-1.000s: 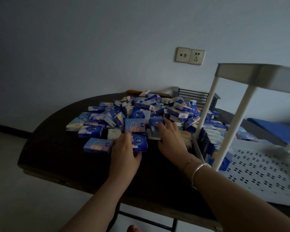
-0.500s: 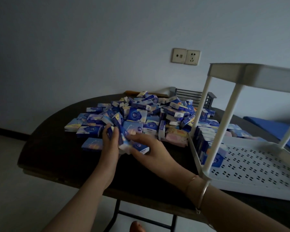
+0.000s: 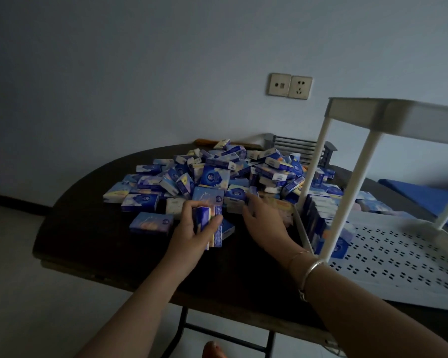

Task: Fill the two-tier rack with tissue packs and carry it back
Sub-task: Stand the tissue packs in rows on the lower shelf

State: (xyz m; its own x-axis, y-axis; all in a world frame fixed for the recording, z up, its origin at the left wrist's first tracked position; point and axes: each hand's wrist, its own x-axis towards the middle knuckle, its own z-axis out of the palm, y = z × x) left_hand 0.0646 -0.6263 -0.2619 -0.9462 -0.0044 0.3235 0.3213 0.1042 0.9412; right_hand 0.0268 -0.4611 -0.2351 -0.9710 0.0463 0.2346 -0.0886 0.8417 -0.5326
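Two hands over a dark surface (image 3: 88, 228), left hand (image 3: 192, 228) gripping stacked tissue packs (image 3: 212, 226), right hand (image 3: 265, 223) spread open on the pile (image 3: 217, 174), white rack (image 3: 398, 257) beside it

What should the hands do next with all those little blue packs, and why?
Probably the right hand, reaching into the pile, should pick up one more pack and add it to the stack that the left hand holds. The rack has only one row of packs at its lower tier's left end.

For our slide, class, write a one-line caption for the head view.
Left hand holds a stack of tissue packs; right hand reaches into the pile beside the white rack.
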